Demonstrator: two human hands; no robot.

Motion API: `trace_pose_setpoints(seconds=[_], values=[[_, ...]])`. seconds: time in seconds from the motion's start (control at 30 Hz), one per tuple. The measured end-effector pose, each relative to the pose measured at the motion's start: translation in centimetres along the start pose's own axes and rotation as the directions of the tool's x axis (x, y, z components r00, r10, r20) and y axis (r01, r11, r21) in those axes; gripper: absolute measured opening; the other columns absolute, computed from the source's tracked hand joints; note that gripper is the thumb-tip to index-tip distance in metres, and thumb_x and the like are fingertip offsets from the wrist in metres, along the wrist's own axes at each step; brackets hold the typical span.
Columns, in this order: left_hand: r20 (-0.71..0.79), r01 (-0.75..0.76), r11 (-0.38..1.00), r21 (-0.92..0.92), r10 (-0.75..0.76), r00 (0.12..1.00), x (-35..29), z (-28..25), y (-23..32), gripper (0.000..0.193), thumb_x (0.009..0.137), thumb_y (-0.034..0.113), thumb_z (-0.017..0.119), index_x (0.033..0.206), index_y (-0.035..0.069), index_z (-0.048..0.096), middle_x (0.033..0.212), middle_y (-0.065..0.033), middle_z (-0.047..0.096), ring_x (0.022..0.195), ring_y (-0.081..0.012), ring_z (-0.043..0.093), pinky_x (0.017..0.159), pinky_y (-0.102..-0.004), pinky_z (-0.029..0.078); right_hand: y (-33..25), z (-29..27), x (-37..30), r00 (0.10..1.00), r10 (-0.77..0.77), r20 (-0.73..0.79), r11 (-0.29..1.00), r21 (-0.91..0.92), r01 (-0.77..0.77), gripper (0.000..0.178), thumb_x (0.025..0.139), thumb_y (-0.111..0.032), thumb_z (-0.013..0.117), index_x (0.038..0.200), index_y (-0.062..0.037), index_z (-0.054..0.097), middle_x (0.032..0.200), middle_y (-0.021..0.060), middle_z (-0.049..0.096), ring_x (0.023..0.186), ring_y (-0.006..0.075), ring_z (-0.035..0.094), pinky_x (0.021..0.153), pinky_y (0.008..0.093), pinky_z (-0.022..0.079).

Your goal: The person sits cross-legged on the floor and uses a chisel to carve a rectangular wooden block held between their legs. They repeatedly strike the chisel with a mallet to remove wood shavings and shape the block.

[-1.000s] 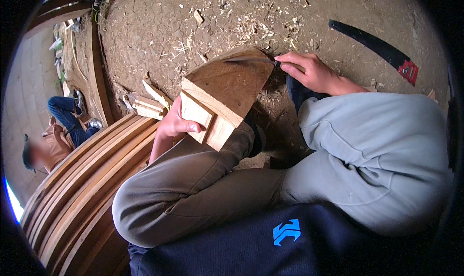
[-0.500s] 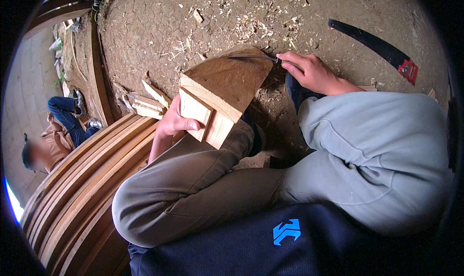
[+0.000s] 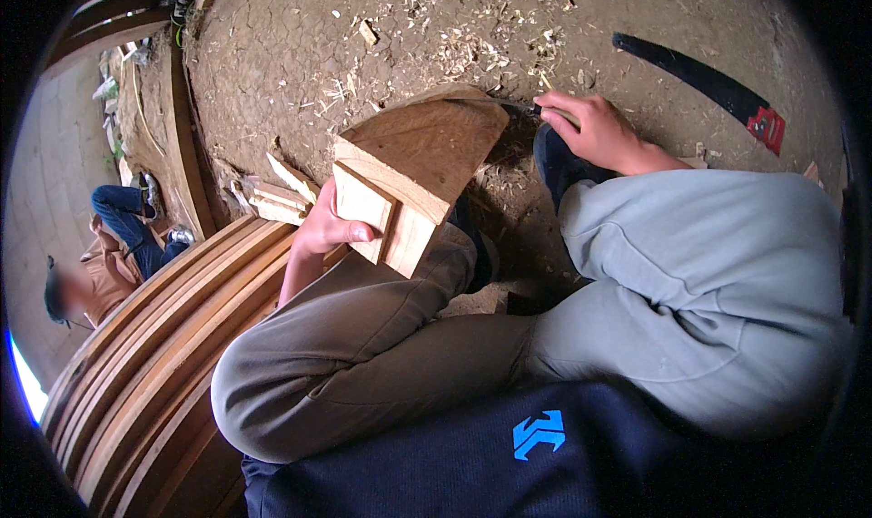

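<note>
My left hand [image 3: 322,227] is closed on the stepped near end of a wooden block [image 3: 422,150], thumb pressed on its pale cut face. The block tilts above my lower legs, its wide brown side facing up and its far edge curved. Beyond its right far corner, my right hand [image 3: 595,129] is closed round the handle of a thin-bladed tool [image 3: 536,110]. Its slim blade reaches left to the block's far edge; whether it touches the wood there, I cannot tell. My fingers hide most of the handle.
A black curved saw blade with a red end [image 3: 699,82] lies on the dirt floor at the far right. Wood shavings [image 3: 463,50] litter the ground ahead. Long stacked boards [image 3: 173,336] run along my left, with offcuts [image 3: 282,200] beside them. Another person [image 3: 100,277] sits beyond.
My right hand has shifted slightly right with the tool, so less of the blade overlaps the block. The left hand and the block have barely moved.
</note>
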State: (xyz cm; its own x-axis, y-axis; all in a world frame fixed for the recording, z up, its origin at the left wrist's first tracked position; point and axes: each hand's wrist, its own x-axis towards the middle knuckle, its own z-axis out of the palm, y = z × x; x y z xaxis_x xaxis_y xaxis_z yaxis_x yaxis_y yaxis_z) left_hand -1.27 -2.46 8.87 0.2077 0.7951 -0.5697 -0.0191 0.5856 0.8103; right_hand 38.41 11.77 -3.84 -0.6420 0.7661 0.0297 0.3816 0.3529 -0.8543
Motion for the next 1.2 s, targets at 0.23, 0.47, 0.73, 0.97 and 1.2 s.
trace_pose_setpoints(seconds=[0.23,0.47,0.73,0.97,1.2], values=[[-0.008,0.007,0.999,-0.036,-0.007,1.000,-0.4,0.2,-0.3,0.113,0.059,0.037,0.101,0.145,-0.005,0.040,0.126,-0.0121,0.063,0.116,-0.0226,0.062,0.099,-0.0378,0.050,4.1,-1.4,0.2,0.994,0.052,-0.099,0.995,0.096,-0.043,0.025,0.102,-0.018,0.062,0.119,0.0001,0.067,0.090,0.0085,0.075,0.087,0.0146,0.070,0.079,0.0329,0.054],[0.073,0.111,0.992,-0.052,-0.107,0.992,-0.3,1.6,0.7,0.109,0.067,0.030,0.096,0.151,-0.003,0.034,0.134,-0.0128,0.059,0.125,-0.0231,0.056,0.108,-0.0396,0.043,-1.8,-4.0,2.5,0.952,0.133,0.277,0.914,0.338,-0.226,0.028,0.106,-0.022,0.056,0.126,-0.0029,0.060,0.100,0.0071,0.069,0.098,0.0119,0.066,0.084,0.0310,0.051],[0.107,0.165,0.986,-0.028,-0.161,0.981,-0.5,3.2,1.1,0.103,0.078,0.030,0.090,0.154,-0.002,0.030,0.143,-0.0148,0.054,0.134,-0.0254,0.050,0.114,-0.0416,0.037,-3.5,-2.1,1.6,0.924,0.043,0.379,0.899,0.389,-0.201,0.031,0.108,-0.023,0.053,0.133,-0.0044,0.055,0.114,0.0127,0.069,0.111,0.0199,0.067,0.096,0.0368,0.051],[0.074,0.203,0.979,0.004,-0.203,0.976,-0.5,4.2,2.1,0.097,0.084,0.029,0.085,0.156,-0.002,0.027,0.146,-0.0165,0.051,0.137,-0.0260,0.048,0.116,-0.0420,0.035,-3.7,-2.5,1.9,0.948,-0.036,0.317,0.968,0.247,-0.045,0.032,0.108,-0.024,0.053,0.134,-0.0062,0.056,0.114,0.0164,0.072,0.111,0.0250,0.070,0.095,0.0398,0.052],[0.160,0.238,0.970,0.056,-0.244,0.956,-0.4,5.2,3.2,0.100,0.089,0.025,0.080,0.161,0.002,0.016,0.153,-0.0185,0.045,0.142,-0.0274,0.042,0.119,-0.0422,0.032,-2.8,-4.9,3.7,0.938,-0.022,0.345,0.979,0.197,-0.049,0.032,0.106,-0.022,0.056,0.132,-0.0042,0.060,0.115,0.0139,0.071,0.110,0.0221,0.068,0.096,0.0374,0.051]])
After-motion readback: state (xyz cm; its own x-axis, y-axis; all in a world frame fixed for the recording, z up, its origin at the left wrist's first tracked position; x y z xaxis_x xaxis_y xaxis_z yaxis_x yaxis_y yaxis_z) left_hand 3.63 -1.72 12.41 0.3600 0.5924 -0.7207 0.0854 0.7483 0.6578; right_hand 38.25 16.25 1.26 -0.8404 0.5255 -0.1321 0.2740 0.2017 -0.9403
